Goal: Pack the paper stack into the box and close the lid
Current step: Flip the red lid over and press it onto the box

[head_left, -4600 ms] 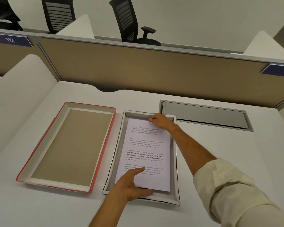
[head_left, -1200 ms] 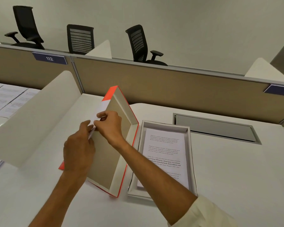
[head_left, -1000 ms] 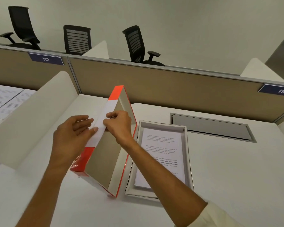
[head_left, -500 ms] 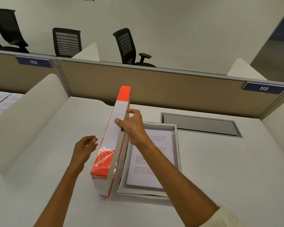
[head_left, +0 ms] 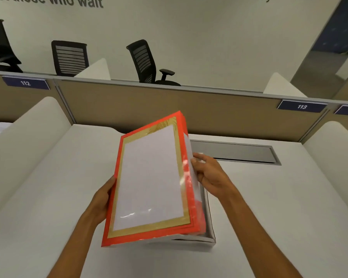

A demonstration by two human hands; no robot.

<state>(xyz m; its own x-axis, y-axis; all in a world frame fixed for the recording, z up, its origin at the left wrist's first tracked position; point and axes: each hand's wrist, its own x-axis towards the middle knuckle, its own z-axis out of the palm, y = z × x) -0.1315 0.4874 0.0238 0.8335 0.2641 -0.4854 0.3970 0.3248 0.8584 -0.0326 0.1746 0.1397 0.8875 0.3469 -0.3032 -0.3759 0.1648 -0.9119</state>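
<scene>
The red lid [head_left: 152,177] hung tilted over the white box [head_left: 208,235], face up. The left hand [head_left: 103,197] clasped its left long edge, the right hand [head_left: 210,175] its right. Bare bench [head_left: 279,207] lay beyond both sets of fingers.

A white desk [head_left: 269,197] fills the foreground, with a grey recessed cable flap [head_left: 233,151] set into its far edge. White curved side dividers [head_left: 24,137] flank it. Behind runs a tan partition [head_left: 149,109] topped by a grey rail, bearing blue number plates 112 [head_left: 25,83] and 113 [head_left: 302,106]. Beyond stand three black office chairs [head_left: 147,63] against a pale wall [head_left: 209,37] with dark lettering.
</scene>
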